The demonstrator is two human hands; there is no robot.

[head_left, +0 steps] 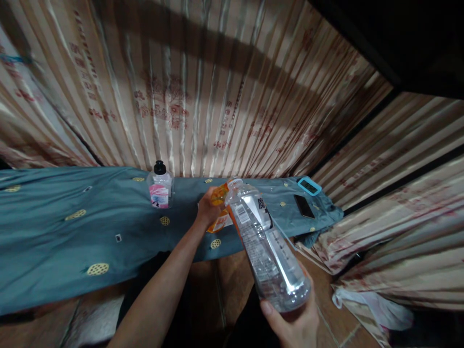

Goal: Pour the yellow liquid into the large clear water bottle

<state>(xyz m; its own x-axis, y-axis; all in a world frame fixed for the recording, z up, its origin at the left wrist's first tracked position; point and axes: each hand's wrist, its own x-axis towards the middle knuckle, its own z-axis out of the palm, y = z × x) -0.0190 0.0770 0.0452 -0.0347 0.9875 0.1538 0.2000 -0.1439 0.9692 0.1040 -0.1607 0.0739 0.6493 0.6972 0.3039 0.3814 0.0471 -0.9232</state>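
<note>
My right hand grips a large clear plastic bottle near its base. This bottle is tilted, its neck pointing away from me towards the upper left, and a printed label wraps its side. My left hand is closed around the upper part of an orange see-through bottle over the cloth. The clear bottle's mouth is beside the orange bottle's top; whether they touch I cannot tell. Part of the orange bottle is hidden behind the clear one. Left of my left hand stands a clear bottle with a black pump top and a pink label.
A blue-green cloth with yellow pineapples covers the long low surface. At its right end lie a blue-framed device and a dark phone. Pleated curtains hang behind and to the right. A white plastic bag is on the tiled floor.
</note>
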